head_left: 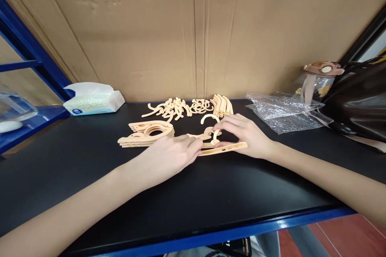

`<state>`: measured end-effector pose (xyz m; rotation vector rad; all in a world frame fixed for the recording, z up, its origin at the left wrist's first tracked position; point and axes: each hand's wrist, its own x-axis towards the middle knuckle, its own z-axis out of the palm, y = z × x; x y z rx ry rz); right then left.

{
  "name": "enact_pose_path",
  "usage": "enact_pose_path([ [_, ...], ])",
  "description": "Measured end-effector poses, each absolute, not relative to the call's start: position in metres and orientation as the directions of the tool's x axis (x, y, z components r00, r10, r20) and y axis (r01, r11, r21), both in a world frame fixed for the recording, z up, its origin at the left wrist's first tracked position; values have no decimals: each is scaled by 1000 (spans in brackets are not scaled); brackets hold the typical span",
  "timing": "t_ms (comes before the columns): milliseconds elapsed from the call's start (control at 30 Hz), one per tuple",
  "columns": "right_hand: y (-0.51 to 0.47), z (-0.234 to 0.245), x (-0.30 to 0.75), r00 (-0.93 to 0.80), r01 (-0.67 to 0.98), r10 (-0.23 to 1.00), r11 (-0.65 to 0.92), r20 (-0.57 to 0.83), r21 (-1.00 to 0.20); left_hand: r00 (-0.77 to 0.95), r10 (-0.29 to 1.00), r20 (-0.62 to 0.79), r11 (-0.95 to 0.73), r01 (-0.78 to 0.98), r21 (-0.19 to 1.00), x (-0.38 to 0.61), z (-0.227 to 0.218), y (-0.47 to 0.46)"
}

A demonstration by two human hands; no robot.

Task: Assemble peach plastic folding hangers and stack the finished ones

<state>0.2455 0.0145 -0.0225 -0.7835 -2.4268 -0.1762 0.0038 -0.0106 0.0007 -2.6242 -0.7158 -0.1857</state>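
Observation:
My left hand (pixel 173 152) is closed on a pale, wood-coloured folding-hanger piece (pixel 224 149), whose slotted arm points right, low over the black tabletop. In my right hand (pixel 245 134), thumb and fingers pinch a curved hanger hook (pixel 215 135) of the same colour. The hook's round base sits at the piece's upper edge; whether it is seated in it I cannot tell. Behind my fingers another curved hanger part (pixel 208 133) shows in part. Just left of my left hand lies a stack of folded hangers (pixel 138 140), partly covered by that hand.
At the back lie a heap of loose curved arms (pixel 173 108), a cluster of hooks (pixel 200 106) and a row of arms (pixel 222 105). A tissue pack (pixel 93 102) stands back left. Clear plastic bags (pixel 280 112), a bottle (pixel 319 80) and a dark bag (pixel 358 100) occupy the right.

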Motion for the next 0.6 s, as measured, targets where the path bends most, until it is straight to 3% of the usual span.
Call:
enact_pose_path([
  [133,14,-21,246,-663,575,502,816,556,-51,857,463,226,-793,515,-326,4,0,-12],
  [233,14,-21,246,-659,578,514,813,549,-67,845,468,259,-823,524,-219,6,3,-14],
  [333,13,-21,246,-658,578,524,812,541,-82,790,552,268,-821,570,11,7,7,-14],
  [467,13,-21,246,-667,570,526,816,528,-93,659,710,247,-696,604,388,7,8,-10],
  [600,13,-21,246,-680,570,530,817,506,-91,552,804,221,-522,477,707,10,9,-5],
])
